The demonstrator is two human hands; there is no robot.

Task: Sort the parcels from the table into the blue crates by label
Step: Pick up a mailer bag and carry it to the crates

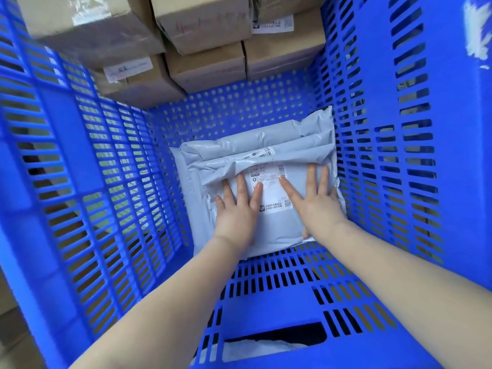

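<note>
Both arms reach into blue crate (372,155); left hand (237,211), right hand (316,201) flat, fingers straight, pressing grey parcel (277,227); no grip.

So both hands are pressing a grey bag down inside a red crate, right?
Not quite: the crate is blue, not red. The head view shows it. The rest holds: the left hand and the right hand both lie flat with straight fingers on the top grey bag inside it.
</note>
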